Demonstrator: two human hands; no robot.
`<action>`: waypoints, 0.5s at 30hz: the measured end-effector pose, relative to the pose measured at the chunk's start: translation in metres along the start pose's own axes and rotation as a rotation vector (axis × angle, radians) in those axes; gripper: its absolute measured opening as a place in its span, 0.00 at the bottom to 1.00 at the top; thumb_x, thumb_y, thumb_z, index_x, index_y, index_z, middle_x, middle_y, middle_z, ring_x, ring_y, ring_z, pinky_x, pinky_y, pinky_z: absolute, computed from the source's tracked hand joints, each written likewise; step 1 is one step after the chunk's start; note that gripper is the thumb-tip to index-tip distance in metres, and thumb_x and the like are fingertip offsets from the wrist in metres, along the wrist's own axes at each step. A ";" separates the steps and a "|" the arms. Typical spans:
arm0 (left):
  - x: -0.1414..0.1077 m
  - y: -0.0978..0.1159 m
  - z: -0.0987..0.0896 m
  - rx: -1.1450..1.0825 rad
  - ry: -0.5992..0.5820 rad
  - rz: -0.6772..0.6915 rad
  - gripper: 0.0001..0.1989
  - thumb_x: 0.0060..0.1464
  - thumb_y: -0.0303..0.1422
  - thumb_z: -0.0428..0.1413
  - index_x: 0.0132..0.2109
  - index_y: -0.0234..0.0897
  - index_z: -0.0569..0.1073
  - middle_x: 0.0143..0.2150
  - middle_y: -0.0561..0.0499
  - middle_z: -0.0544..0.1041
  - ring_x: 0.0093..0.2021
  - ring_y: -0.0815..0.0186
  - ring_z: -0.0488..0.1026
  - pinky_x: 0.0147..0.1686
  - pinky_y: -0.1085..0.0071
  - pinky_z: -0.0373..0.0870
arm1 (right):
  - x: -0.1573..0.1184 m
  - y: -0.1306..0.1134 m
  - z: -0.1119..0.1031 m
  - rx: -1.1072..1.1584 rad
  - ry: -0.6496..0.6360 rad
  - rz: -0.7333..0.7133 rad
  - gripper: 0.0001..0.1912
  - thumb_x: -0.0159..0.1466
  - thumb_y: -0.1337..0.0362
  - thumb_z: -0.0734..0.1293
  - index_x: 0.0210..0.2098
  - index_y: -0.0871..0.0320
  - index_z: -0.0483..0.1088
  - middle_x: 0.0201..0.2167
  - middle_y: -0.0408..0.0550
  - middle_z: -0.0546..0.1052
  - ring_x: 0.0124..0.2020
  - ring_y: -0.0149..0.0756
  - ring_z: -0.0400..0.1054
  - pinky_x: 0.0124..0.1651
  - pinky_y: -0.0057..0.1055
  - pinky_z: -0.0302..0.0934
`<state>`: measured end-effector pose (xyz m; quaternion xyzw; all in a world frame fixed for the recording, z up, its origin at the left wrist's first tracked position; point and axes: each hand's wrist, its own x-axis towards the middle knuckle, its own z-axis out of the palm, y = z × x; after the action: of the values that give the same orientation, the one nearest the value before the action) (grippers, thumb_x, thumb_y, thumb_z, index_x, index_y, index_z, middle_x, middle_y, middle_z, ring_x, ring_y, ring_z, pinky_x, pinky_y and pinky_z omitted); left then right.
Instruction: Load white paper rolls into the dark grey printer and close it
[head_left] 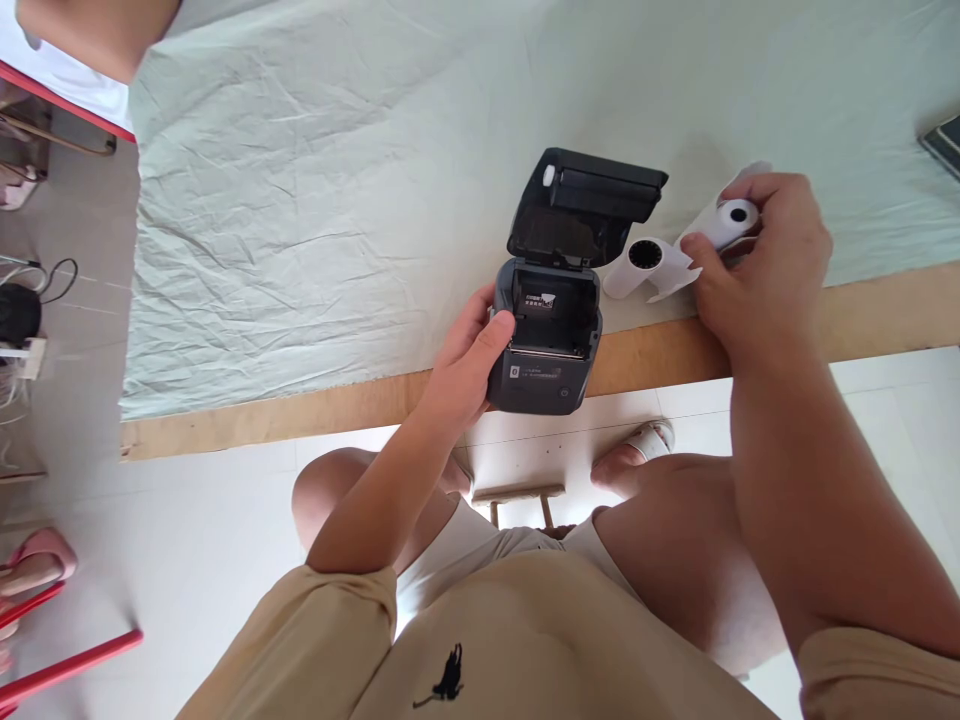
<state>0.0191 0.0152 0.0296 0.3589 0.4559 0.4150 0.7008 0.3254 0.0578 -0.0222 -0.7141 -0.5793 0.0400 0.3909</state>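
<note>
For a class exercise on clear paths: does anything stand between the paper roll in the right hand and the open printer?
Yes. Between the held roll and the printer lie a second roll and loose paper. The raised lid leaves the compartment uncovered.

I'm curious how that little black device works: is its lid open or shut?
Open. The lid is swung back from the black device, baring the compartment inside; the left hand grips its side.

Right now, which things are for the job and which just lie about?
Probably for the job:
- open black printer, in the left hand
- paper roll, in the right hand
- second roll beside it

Probably just lying about:
- cables
- dark object
</note>
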 end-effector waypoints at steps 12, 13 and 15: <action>0.002 -0.001 -0.002 -0.007 -0.003 -0.007 0.36 0.61 0.64 0.73 0.64 0.46 0.81 0.59 0.46 0.92 0.59 0.48 0.92 0.37 0.65 0.89 | -0.007 0.004 0.001 0.074 0.010 -0.037 0.42 0.58 0.78 0.71 0.69 0.45 0.72 0.58 0.54 0.84 0.49 0.48 0.80 0.52 0.47 0.75; 0.002 -0.001 -0.003 -0.007 -0.006 -0.004 0.37 0.60 0.64 0.73 0.64 0.46 0.81 0.59 0.46 0.92 0.59 0.48 0.92 0.37 0.65 0.89 | -0.007 0.004 0.001 0.059 0.011 -0.037 0.40 0.58 0.77 0.72 0.67 0.45 0.75 0.59 0.56 0.83 0.51 0.49 0.80 0.52 0.47 0.76; 0.002 -0.002 -0.003 -0.004 -0.010 0.005 0.36 0.61 0.64 0.73 0.64 0.46 0.81 0.58 0.46 0.92 0.60 0.48 0.92 0.37 0.65 0.89 | -0.007 0.005 0.001 0.043 0.027 -0.034 0.36 0.57 0.75 0.75 0.64 0.48 0.79 0.60 0.61 0.81 0.52 0.52 0.80 0.51 0.48 0.76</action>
<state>0.0174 0.0172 0.0264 0.3604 0.4508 0.4159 0.7028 0.3266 0.0524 -0.0286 -0.6962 -0.5850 0.0361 0.4145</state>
